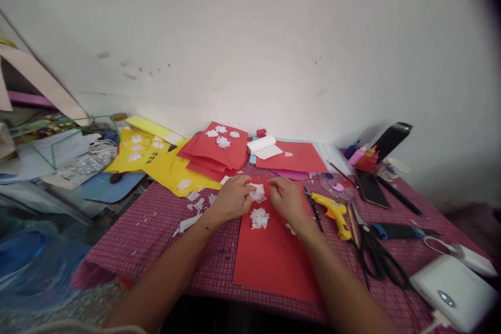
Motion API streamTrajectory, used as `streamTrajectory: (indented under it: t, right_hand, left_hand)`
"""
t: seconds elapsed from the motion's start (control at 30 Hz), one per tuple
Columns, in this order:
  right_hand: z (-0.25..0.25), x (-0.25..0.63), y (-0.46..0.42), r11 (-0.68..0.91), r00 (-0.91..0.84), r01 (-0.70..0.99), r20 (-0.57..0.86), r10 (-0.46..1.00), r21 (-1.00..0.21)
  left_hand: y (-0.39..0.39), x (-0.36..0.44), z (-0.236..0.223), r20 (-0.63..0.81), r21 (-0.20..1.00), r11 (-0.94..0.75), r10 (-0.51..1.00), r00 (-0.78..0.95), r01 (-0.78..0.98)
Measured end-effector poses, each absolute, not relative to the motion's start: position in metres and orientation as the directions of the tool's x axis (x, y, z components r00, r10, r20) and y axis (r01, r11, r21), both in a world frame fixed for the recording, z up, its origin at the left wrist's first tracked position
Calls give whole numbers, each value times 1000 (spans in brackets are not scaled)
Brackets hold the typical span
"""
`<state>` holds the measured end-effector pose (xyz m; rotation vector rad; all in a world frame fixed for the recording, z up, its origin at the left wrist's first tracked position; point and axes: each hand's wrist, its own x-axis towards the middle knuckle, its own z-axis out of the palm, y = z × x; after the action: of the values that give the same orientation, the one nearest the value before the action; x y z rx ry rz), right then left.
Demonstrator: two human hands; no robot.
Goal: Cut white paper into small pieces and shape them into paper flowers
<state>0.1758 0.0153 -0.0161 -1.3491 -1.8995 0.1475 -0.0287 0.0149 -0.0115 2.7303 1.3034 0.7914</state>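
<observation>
A sheet of red paper (270, 266) lies in front of me on the checked tablecloth. On its upper part is a crumpled white tissue-paper flower (258, 193), between my two hands. My left hand (233, 197) has its fingers curled in at the flower's left edge and seems to pinch it. To the right of the flower, my right hand (287, 199) is closed with thumb and fingers drawn together; anything inside them is too small to make out. A second white flower (259, 218) sits just below, and another is partly hidden under my right forearm.
White paper scraps (190, 223) lie left of the sheet. A yellow glue gun (332, 211), black-handled scissors (371, 253), a phone (371, 188) and a white box-like device (454, 289) are on the right. Behind are stacked red sheets (235, 154) and a white paper roll (261, 144).
</observation>
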Motion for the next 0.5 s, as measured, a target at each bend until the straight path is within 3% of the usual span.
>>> streamTrajectory:
  t: [0.13,0.27,0.4,0.5]
  right_hand:
    - [-16,174,15,441,-148,750,525,838,-494]
    - [-15,174,14,443,-141,741,529,837,-504]
    - [-16,173,14,438,-134,736,522,843,-517]
    - [-17,172,14,444,-145,733,519,842,-515]
  left_hand:
    - [16,-32,-14,425,248,-667,727,540,702]
    - [21,-34,-16,466,355,-664,736,491,658]
    - [35,-48,-12,554,505,-569,790,262,649]
    - [46,-64,-9,532,594,-417,845,52,688]
